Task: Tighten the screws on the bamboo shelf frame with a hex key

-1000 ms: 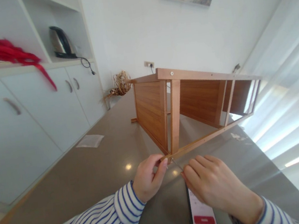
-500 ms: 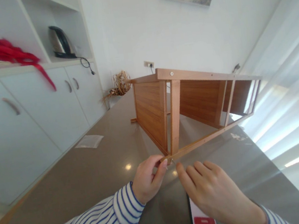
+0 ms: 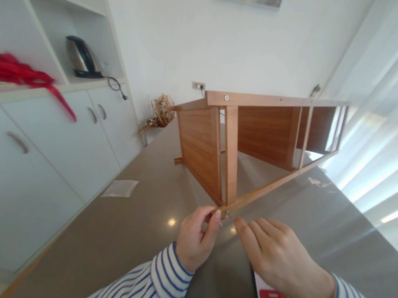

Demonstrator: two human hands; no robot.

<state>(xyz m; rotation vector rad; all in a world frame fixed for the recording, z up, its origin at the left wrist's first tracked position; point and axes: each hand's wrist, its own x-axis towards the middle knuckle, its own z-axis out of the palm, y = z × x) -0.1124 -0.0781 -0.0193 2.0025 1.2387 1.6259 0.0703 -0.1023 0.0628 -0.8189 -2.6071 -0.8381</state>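
A wooden shelf rack (image 3: pixel 260 193) lies on its side on the grey table. My left hand (image 3: pixel 198 235) is closed, thumb and fingers pinching the near end of its lower rail. At that corner my right hand (image 3: pixel 280 251) is closed around a thin metal rod, apparently a hex key (image 3: pixel 230 215). Its tip meets the rail's outer face beside my left fingertips; most of the tool is hidden in the hand. On the upper rail a round bolt head (image 3: pixel 226 98) shows.
Partly under my right hand lies a phone (image 3: pixel 273 296) with a lit screen. A clear plastic bag (image 3: pixel 120 188) rests on the table to the left, and small scraps (image 3: pixel 318 182) lie at the right. White cabinets (image 3: pixel 60 139) stand left, a curtain (image 3: pixel 381 158) hangs right.
My right hand has tilted slightly and shifted a little left, with the tool still at the rail corner. My left hand keeps its pinch on the rail end.
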